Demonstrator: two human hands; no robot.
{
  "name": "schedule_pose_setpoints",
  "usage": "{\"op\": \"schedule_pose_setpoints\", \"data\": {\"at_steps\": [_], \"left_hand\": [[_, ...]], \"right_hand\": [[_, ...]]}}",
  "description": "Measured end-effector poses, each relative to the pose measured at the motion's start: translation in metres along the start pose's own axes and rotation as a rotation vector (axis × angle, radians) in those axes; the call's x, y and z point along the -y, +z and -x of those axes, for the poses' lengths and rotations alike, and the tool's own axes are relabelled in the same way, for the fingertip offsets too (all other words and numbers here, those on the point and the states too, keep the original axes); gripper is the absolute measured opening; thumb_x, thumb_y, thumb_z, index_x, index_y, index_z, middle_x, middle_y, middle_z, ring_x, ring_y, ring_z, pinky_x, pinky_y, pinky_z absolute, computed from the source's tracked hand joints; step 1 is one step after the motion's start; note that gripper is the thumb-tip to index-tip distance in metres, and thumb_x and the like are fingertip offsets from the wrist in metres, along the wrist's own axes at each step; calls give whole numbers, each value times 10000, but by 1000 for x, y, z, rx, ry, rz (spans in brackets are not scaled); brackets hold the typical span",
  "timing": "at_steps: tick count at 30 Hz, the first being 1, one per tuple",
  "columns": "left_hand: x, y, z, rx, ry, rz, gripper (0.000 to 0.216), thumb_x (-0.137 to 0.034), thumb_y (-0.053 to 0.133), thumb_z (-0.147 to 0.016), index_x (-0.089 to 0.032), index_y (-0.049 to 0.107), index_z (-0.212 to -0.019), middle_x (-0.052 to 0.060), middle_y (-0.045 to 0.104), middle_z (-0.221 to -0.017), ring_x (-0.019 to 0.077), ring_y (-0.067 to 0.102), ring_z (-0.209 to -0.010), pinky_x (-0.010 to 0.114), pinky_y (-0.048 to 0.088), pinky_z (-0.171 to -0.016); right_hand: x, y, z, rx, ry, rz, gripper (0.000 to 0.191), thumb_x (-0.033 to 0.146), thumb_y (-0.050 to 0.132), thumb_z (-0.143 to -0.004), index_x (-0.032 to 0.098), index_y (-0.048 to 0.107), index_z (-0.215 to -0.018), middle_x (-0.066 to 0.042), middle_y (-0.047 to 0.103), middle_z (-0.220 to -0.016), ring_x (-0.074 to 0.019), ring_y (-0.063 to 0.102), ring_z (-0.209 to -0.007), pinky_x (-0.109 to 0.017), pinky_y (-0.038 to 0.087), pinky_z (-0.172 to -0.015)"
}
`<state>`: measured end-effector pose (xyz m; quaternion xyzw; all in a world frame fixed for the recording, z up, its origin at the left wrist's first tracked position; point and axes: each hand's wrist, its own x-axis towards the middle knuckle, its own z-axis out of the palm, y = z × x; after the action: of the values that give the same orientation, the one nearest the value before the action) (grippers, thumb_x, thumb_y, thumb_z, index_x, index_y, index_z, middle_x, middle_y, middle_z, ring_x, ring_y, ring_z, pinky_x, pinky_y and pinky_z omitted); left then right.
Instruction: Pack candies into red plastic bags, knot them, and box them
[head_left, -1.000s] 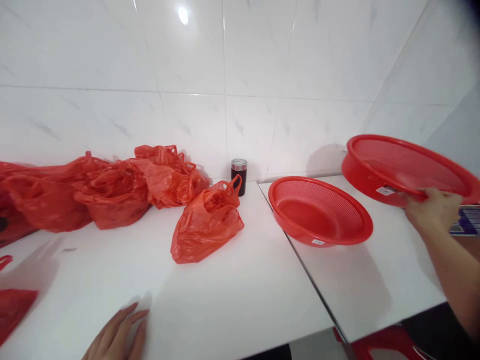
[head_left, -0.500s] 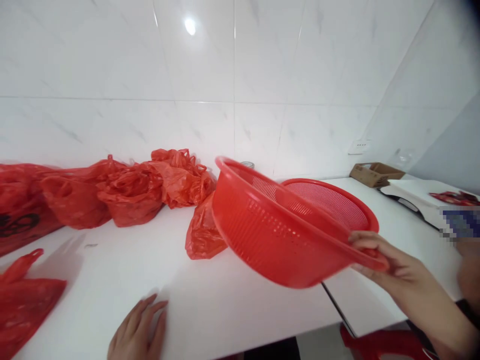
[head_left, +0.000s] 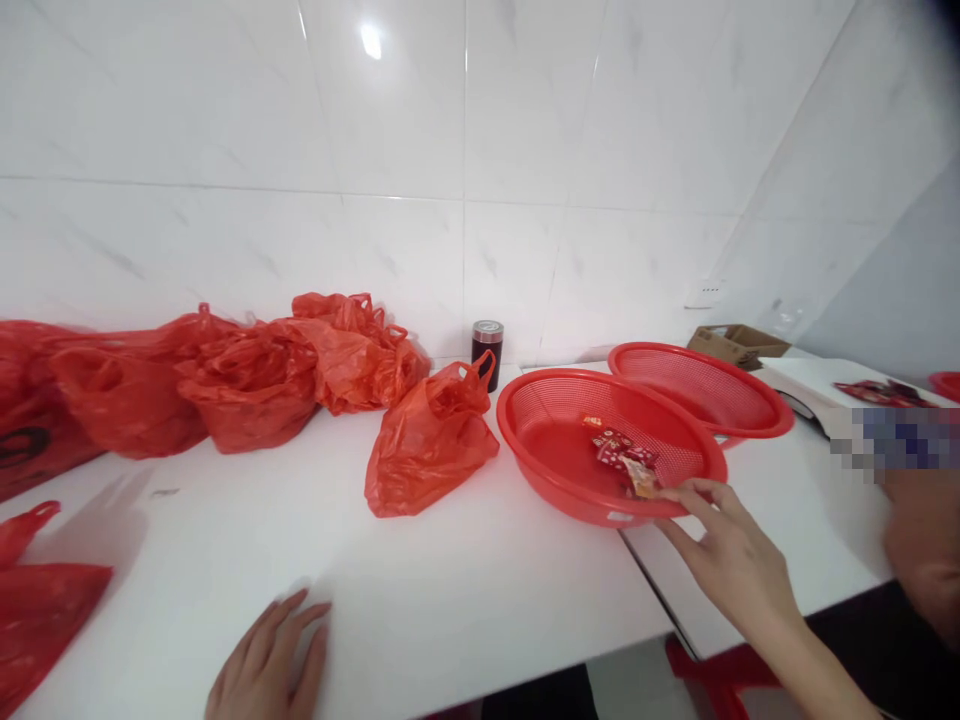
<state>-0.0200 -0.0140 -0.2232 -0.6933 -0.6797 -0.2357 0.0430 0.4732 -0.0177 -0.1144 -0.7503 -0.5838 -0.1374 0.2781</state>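
Note:
My left hand point(head_left: 266, 660) lies on the white table at the lower left, fingers stretched out, holding nothing. At the right, my right hand point(head_left: 739, 560) grips the near right rim of a round red plastic colander point(head_left: 555, 480), fingers over the rim and thumb on the outside. The colander sits level on the table. Several small red and pale packets point(head_left: 615, 450) lie inside it, towards its right side. A second red colander point(head_left: 697, 380) stands behind, partly hidden by the first. Left of the colander is a knotted-looking red plastic bag point(head_left: 435, 440).
Several red plastic bags point(head_left: 255, 400) line the wall; another red bag point(head_left: 45, 620) lies near left. A dark tumbler point(head_left: 487, 345) with a silver lid stands at the wall. A cardboard box point(head_left: 735, 345) is back right. Another person's arm point(head_left: 926, 540) shows at the right edge.
The front colander has come down from a raised, tilted position to the table, moving right; its packets and the tumbler behind now show. My left hand has stayed in place.

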Motion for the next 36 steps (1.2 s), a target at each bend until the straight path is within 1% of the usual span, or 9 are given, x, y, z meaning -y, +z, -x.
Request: {"op": "schedule_pose_setpoints", "data": {"at_steps": [6,10,14,17,20,22,27,31,36], "left_hand": [[-7,-6,2,24,-33,-20,424,-465,356,-893,-247,661,-1091,68,589,-1326,293,487,-1266,491,409,-1025],[-12,-8,2,24,-70,-38,402,-459,353,-903,-269,652,-1092,48,592,-1328,286,481,-1272,497,420,-1001],[-13,-8,2,5,-69,-31,385,-448,364,-908,-274,655,-1089,43,600,-1321,289,478,-1275,497,425,-991],[-10,-6,3,-20,-54,-19,366,-430,384,-904,-266,666,-1070,51,614,-1304,291,489,-1265,494,424,-994],[-7,-4,5,-47,-24,-4,346,-412,406,-901,-253,667,-1063,67,623,-1288,292,504,-1249,495,419,-1002],[-6,-3,5,-64,-1,17,341,-410,413,-902,-243,659,-1069,78,628,-1272,290,522,-1227,494,425,-997],[-14,-9,3,-93,-46,66,363,-424,402,-916,-237,599,-1155,91,611,-1270,296,567,-1161,503,448,-964],[-17,-10,5,-61,-135,135,401,-450,419,-913,-256,529,-1247,96,571,-1319,309,608,-1075,526,467,-934],[-10,-16,-13,-150,-277,434,619,-522,484,-876,-224,373,-1407,172,414,-1419,327,586,-1097,513,525,-860]], "right_hand": [[11,-23,-6,405,52,-85,432,571,624,-772,346,644,-1141,-9,638,-1226,-164,638,-615,-345,526,-606],[69,-28,-19,373,-33,-444,364,547,581,-834,297,649,-1089,-28,669,-1155,-191,658,-805,-333,538,-733],[146,25,-41,470,-144,-783,326,461,501,-911,259,613,-1141,-56,639,-1212,-205,623,-1051,-357,509,-887],[191,82,-59,395,-109,-782,550,373,597,-847,208,465,-1354,-123,472,-1428,-265,426,-1328,-466,354,-1082],[219,112,-63,411,-2,-778,570,304,551,-867,138,409,-1394,-192,560,-1308,-292,527,-1228,-512,417,-999],[230,108,-52,474,-70,-832,445,292,522,-887,181,503,-1318,-125,661,-1145,-240,632,-1059,-428,497,-905],[240,79,-29,690,-607,-1029,305,324,539,-909,280,604,-1204,-19,693,-1100,-162,643,-1031,-297,505,-881],[234,103,-41,481,-338,-832,309,282,384,-974,223,582,-1204,-44,695,-1037,-164,650,-988,-335,501,-891],[237,150,-33,444,-335,-678,539,345,752,-730,132,625,-1208,-197,594,-1259,-378,508,-1204,-575,331,-1039]]}}
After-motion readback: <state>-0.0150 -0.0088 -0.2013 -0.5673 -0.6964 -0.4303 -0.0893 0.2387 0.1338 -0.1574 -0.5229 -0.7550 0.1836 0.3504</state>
